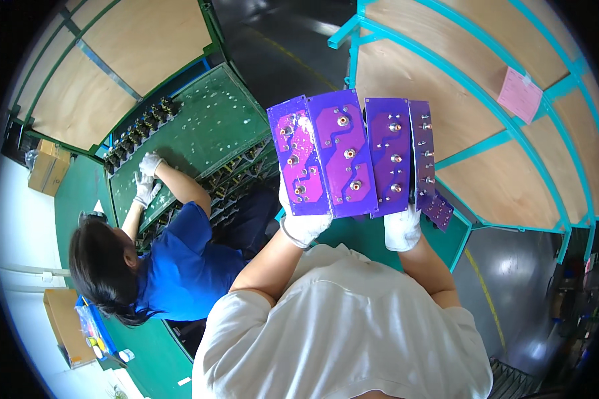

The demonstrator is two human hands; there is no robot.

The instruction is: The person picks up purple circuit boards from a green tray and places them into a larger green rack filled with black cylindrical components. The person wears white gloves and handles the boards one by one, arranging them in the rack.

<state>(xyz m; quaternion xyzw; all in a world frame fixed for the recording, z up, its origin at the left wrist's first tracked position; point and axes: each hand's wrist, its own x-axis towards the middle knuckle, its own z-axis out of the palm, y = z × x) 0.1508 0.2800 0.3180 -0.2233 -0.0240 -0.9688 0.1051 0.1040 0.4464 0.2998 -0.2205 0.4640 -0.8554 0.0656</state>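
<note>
Several purple circuit boards (341, 146) stand side by side in front of me, with metal posts and small solder points on their faces. My left hand (305, 227), in a white glove, is closed around the lower edge of the left boards. Under the right boards (388, 143) my right hand (402, 229), also gloved, grips from below. Its fingers are mostly hidden behind them. The rightmost board is turned nearly edge-on. Another purple board (439, 211) shows lower, just right of my right hand; what supports it is hidden.
To my left, a person in a blue shirt (190, 266) reaches white-gloved hands over a green bench (199, 126) with a row of dark components (140, 130). A teal frame with wooden panels (412, 73) stands ahead right. Cardboard boxes (63, 329) lie far left.
</note>
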